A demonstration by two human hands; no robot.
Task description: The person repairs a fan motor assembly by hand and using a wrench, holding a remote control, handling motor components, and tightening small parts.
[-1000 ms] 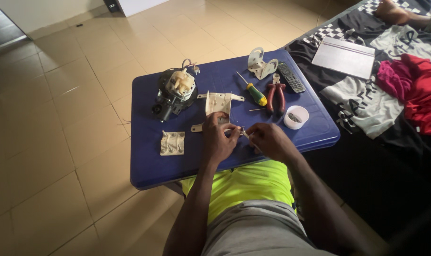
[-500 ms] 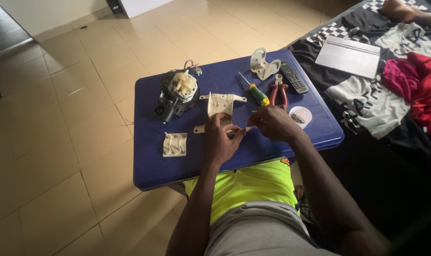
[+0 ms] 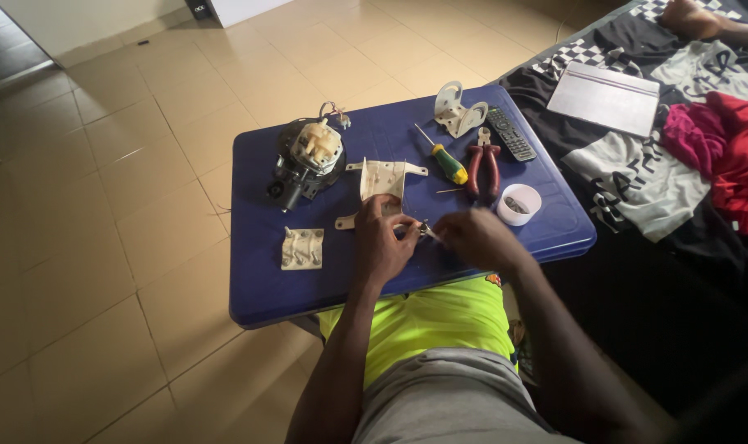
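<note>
My left hand and my right hand meet over the near part of a blue plastic table. Between their fingertips they pinch a small metal part; which hand bears it I cannot tell. Just beyond my left hand lies a cream plastic bracket. A dark fan motor with a cream top stands at the table's far left. A small cream switch block lies left of my left hand.
A green-handled screwdriver, red-handled pliers, a white cup of small parts, a white bracket and a black remote lie on the table's right. A bed with clothes, a flat white case and another person's hand is at right.
My right hand has come back from near the pliers toward my body and now meets my left hand at the small part. The view has shifted slightly.
</note>
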